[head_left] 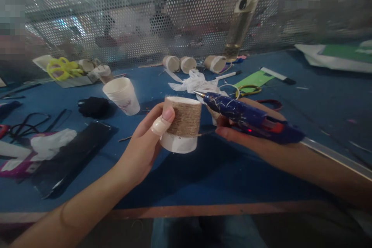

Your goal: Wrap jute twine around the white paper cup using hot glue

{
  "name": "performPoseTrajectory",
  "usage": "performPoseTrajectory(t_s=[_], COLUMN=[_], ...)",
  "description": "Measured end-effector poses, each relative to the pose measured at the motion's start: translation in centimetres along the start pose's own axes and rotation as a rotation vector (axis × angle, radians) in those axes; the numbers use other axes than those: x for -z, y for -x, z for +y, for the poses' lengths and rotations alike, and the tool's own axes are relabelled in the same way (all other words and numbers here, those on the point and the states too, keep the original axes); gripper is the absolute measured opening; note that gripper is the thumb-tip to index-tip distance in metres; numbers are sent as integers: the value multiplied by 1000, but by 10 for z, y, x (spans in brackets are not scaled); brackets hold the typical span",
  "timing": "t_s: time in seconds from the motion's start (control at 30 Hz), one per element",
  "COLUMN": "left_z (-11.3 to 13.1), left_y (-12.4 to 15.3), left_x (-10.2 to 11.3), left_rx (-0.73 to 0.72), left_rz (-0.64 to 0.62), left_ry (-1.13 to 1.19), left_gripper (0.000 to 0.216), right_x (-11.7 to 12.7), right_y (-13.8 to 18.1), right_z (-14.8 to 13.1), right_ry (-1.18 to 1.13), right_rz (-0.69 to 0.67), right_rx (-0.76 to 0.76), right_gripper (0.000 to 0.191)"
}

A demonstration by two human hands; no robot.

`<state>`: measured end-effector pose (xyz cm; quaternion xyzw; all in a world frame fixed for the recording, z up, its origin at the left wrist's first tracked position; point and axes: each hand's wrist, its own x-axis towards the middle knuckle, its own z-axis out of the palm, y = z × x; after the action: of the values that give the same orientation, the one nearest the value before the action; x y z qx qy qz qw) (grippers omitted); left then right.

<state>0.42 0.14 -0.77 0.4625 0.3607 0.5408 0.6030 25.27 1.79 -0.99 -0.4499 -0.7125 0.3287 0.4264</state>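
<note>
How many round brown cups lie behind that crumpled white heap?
3: the left round brown cup, the middle cup and the right cup, which is nearest the clear bottle. Others may be hidden by the crumpled white heap.

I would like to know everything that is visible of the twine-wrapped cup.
The cup is white and looks like paper. Close rows of brown twine cover its upper part; the lower band is bare. It tilts slightly above the blue table, gripped by the left hand, whose thumb touches the twine. A strand runs from the winding's lower edge toward the right hand.
</note>
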Motion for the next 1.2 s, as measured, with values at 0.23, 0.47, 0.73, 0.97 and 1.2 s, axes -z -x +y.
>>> performPoseTrajectory(t_s=[0.23, 0.47, 0.73, 0.97, 1.2], left_z=[0, -1, -4, -3, -7], left_y=[0, -1, -1, 2, 4], left_x=[-1, -1, -2, -5, -8], left_rx=[29, 53, 78, 128, 113], left_rz=[36, 32, 45, -28, -61], left_ry=[29, 52, 106, 153, 154], left_gripper=[32, 31, 39, 36, 39], right_x=[-1, -3, -3, -6, -7], right_y=[0, -1, -1, 1, 0], right_z=[-1, -1, 1, 3, 3], right_ry=[-31, -42, -24, -98, -195], right_rz=[7, 18, 77, 82, -5], right_rx=[-14, -34, -20, -10, 66], right_gripper=[19, 21, 22, 23, 27])
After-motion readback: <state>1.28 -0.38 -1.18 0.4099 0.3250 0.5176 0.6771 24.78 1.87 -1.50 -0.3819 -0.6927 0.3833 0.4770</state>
